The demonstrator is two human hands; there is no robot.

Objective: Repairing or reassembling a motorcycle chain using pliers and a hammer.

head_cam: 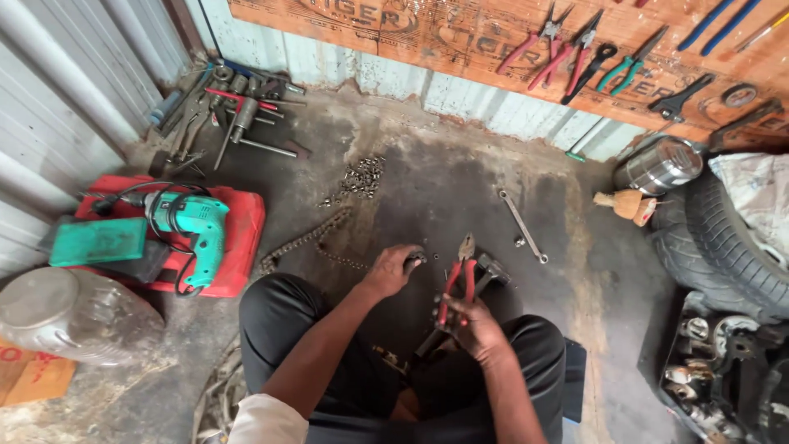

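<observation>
Your right hand [477,329] is clamped around the red handles of a pair of pliers [458,284], whose nose points up and away from you, just beyond your knuckles. Your left hand [390,270] sits a little to the left of the pliers and slightly farther out, its fingers curled shut on a small dark metal part [417,260]; the part peeks out at your fingertips and is too small to identify. A hammer [472,288] lies directly beside the pliers on their right, its head just past your right hand and its handle running back under your palm, so most of the handle is hidden. Beyond your left hand, a length of drive chain [308,240] trails across the floor, up and to the left, toward a loose pile of small metal pieces [362,177]. Beyond your right hand and slightly to its right lies a spanner [522,226], well apart from the pliers. Far to the left of your left hand, a green power drill [193,230] rests on a red case [242,238]. Whether the pliers' tips grip anything cannot be made out. Your forearms and dark trousers cover the floor nearest you.
</observation>
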